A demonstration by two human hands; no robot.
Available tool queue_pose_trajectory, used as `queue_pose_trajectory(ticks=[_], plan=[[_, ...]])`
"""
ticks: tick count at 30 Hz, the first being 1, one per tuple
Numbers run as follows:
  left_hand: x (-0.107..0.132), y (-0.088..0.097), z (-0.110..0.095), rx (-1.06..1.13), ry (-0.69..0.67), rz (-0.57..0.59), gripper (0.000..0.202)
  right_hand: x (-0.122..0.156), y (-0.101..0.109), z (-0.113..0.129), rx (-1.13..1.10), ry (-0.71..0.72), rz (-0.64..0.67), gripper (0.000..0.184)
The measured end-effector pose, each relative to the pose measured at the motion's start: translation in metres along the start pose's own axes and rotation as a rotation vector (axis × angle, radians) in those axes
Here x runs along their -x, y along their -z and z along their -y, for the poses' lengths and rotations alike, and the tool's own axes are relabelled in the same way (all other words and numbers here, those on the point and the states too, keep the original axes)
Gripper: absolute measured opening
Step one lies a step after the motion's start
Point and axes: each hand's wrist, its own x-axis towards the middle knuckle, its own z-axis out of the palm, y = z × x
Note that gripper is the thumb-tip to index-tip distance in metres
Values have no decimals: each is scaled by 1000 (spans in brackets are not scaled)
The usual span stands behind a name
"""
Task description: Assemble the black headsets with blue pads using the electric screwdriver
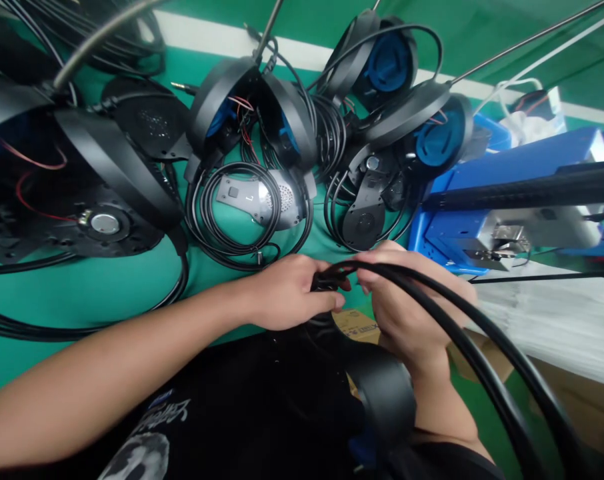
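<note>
left hand (292,293): closed round glossy black looped cables (463,337) | right hand (412,300): fingers curled, pinching same cables | matte-black curved headphone (385,383) below

Two hands (292,293) (405,327) are at the centre, five headsets (107,160) (302,127) (349,57) (407,123) (387,383) at 10, 11, 1, 2 and 5 o'clock, and one blue machine (512,160) near 3.

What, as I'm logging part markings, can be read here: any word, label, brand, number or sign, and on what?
"L": on the grey speaker plate.
Too faint to be sure: a mark on the dark speaker plate.
Too blurred to read: white script on the black shirt.
Too blurred to read: print on the cardboard box.
</note>
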Motion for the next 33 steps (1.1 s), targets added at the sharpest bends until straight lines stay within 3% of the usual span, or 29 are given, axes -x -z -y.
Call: queue_pose_trajectory(ticks=[3,8,14,18,22,26,29,33], plan=[[-1,4,-1,83,-4,-2,14,-4,-6,-5,-131,-130,44,15],[0,9,2,270,-26,110,21,-8,-6,-8,-281,-303,202,17],[0,11,8,343,-23,165,22,-11,-8,-4,-273,-261,189,6],[1,9,3,272,-32,157,21,-6,-16,-5,-382,-358,90,10],[2,8,0,199,-17,135,21,-3,-18,-1,-326,-411,10,14],[0,8,3,197,-60,172,22,-6,-13,-3,-346,-356,142,8],[-4,7,6,191,-148,148,18,-9,-14,-7,-414,-340,274,15],[-5,3,10,214,-140,141,16,-11,-21,-10,-472,-419,262,14]])
